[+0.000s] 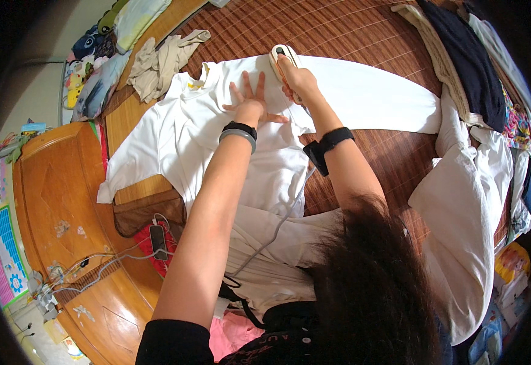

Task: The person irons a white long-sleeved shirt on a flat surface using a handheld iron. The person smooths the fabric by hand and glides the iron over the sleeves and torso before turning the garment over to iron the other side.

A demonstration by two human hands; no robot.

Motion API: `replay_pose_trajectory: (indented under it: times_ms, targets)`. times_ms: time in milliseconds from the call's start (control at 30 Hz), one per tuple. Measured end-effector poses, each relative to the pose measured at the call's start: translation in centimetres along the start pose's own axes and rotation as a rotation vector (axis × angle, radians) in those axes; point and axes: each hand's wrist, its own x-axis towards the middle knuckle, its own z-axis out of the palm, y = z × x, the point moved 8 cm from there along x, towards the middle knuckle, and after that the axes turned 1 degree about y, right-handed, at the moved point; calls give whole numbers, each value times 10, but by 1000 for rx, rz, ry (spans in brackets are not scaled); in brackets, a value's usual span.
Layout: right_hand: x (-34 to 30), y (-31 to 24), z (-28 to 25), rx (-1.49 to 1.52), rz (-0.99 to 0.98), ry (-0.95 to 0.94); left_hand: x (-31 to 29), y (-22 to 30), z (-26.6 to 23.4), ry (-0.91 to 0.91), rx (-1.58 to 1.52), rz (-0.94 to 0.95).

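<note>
A white long-sleeved shirt (pixel 186 143) is spread out in front of me, its collar toward the far left and one sleeve (pixel 375 91) stretched to the right. My left hand (pixel 250 100) lies flat on the upper part of the shirt with its fingers spread, holding nothing. Beside it, my right hand (pixel 299 82) is wrapped round a small cream-coloured handheld iron (pixel 282 50), which rests where the sleeve meets the body of the shirt. A grey cord (pixel 277 234) runs near my right forearm down toward my lap. The iron's underside is hidden.
A brown slatted mat (pixel 235 27) lies under the shirt. Crumpled beige cloth (pixel 162 64) sits at the far left. White fabric (pixel 460 207) and a dark garment (pixel 466 67) are on the right. A phone (pixel 157 238) with cables lies by a wooden panel (pixel 64 188). Hair covers the lower right.
</note>
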Motion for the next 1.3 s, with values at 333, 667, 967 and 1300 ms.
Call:
replay_pose_trajectory:
  times_ms: [333, 667, 967, 1300]
  targets:
    - [-77, 62, -43, -97, 40, 46, 1, -4, 0, 153, -143, 47]
    - [-103, 66, -57, -142, 23, 189, -11, -2, -7, 165, -155, 50]
    - [-49, 16, -56, -6, -3, 184, -15, -4, -6, 85, -110, -4]
    - [-54, 30, -109, -105, -49, 272, -3, -9, -1, 61, 8, 32]
